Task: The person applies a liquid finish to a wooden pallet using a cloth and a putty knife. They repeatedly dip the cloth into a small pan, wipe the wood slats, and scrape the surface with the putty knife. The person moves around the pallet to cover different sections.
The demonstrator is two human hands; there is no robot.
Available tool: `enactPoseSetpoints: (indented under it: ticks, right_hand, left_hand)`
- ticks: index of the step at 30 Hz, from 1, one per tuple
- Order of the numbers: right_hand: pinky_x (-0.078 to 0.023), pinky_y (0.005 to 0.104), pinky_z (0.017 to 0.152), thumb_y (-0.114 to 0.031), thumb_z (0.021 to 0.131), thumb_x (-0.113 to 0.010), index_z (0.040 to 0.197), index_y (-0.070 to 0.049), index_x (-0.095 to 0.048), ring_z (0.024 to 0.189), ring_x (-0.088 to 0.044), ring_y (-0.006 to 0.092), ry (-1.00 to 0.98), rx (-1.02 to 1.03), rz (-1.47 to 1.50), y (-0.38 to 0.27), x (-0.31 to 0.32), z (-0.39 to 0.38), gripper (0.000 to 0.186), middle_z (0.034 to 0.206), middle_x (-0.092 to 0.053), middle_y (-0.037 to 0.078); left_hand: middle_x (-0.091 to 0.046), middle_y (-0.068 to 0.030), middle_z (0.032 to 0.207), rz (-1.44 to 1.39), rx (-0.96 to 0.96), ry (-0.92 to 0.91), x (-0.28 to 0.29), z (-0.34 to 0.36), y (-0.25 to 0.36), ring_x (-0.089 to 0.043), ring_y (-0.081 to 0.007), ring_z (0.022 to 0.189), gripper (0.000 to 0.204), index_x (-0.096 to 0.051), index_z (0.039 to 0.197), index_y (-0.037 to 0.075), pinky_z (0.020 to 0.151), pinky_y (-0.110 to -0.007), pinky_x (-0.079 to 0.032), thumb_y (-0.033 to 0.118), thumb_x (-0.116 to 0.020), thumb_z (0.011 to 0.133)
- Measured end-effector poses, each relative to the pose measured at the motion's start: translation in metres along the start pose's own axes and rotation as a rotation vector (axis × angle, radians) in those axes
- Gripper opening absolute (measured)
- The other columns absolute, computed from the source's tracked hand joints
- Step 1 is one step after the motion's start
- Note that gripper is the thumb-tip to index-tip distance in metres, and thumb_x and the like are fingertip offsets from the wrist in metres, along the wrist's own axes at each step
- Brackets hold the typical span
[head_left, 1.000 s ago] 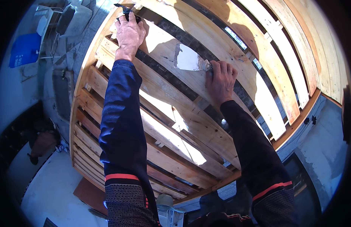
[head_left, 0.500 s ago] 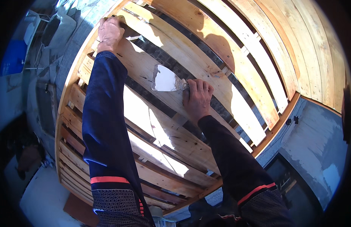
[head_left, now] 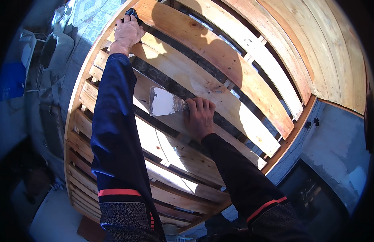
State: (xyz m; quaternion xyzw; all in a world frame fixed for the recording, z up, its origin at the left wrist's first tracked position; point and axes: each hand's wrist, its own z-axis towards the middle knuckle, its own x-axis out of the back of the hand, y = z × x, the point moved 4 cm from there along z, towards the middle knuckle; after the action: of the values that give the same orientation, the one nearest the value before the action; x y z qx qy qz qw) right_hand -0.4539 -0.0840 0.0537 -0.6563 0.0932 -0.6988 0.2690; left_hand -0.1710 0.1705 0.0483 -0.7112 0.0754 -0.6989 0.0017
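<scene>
Head camera: from here I see the right hand (head_left: 202,115) curled round a scraper (head_left: 164,103) near the centre, blade toward nine o'clock over the wooden slats (head_left: 211,90); at eleven, the left hand (head_left: 128,34) grips some dark object (head_left: 132,14), too hidden to name.

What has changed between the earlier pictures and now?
The left hand, with the black object, moved forward along the wooden rail to the next slat; the view shifted too. The right hand still grips the scraper over the same slat.
</scene>
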Motion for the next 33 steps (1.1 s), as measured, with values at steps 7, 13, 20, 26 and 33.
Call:
enactPoseSetpoints:
  ticks: [7,13,20,26,33]
  right_hand:
    - [-0.034,0.0440,0.093,-0.011,0.069,-0.069,0.111,-0.010,-0.058,0.103,-0.052,0.0267,-0.001,0.022,-0.026,0.004,-0.003,0.001,0.043,0.102,-0.055,0.008]
    - [-0.034,0.0440,0.093,-0.014,0.074,-0.069,0.111,-0.011,-0.058,0.103,-0.052,0.0254,0.007,0.008,0.013,0.005,0.000,0.000,0.038,0.103,-0.055,0.006]
    - [-0.035,0.0441,0.093,-0.013,0.079,-0.068,0.112,-0.010,-0.058,0.103,-0.052,0.0270,0.015,0.012,0.012,0.003,0.000,-0.002,0.034,0.103,-0.055,0.008]
    - [-0.034,0.0443,0.094,-0.011,0.077,-0.068,0.113,-0.007,-0.057,0.104,-0.052,0.0294,0.023,0.011,0.014,-0.001,0.001,-0.002,0.037,0.104,-0.055,0.010]
    - [-0.034,0.0442,0.092,-0.015,0.075,-0.072,0.110,-0.009,-0.058,0.102,-0.050,0.0278,0.065,0.057,-0.089,-0.004,-0.006,-0.002,0.038,0.102,-0.053,0.009]
  left_hand:
    - [-0.053,-0.0204,0.129,0.070,0.265,-0.129,-0.014,0.029,0.001,-0.049,-0.0384,0.122,0.043,-0.063,0.120,0.001,0.097,-0.045,-0.048,0.031,-0.047,0.095]
    - [-0.053,-0.0228,0.130,-0.214,0.326,0.002,0.002,0.026,0.005,-0.054,-0.0397,0.116,0.045,-0.063,0.120,0.000,0.096,-0.044,-0.048,0.027,-0.064,0.083]
    - [-0.067,-0.0157,0.112,-0.278,-0.109,0.232,-0.005,-0.004,-0.001,-0.058,-0.0350,0.112,0.043,-0.066,0.118,0.006,0.098,-0.041,-0.049,0.010,-0.067,0.075]
    - [-0.066,-0.0154,0.114,-0.240,0.030,0.235,0.001,-0.096,-0.059,-0.059,-0.0345,0.109,0.037,-0.069,0.113,0.009,0.096,-0.041,-0.050,0.004,-0.064,0.078]
    - [-0.066,-0.0171,0.106,-0.173,0.201,0.252,-0.006,-0.168,-0.087,-0.061,-0.0351,0.102,0.035,-0.070,0.112,0.008,0.092,-0.042,-0.050,0.006,-0.063,0.078]
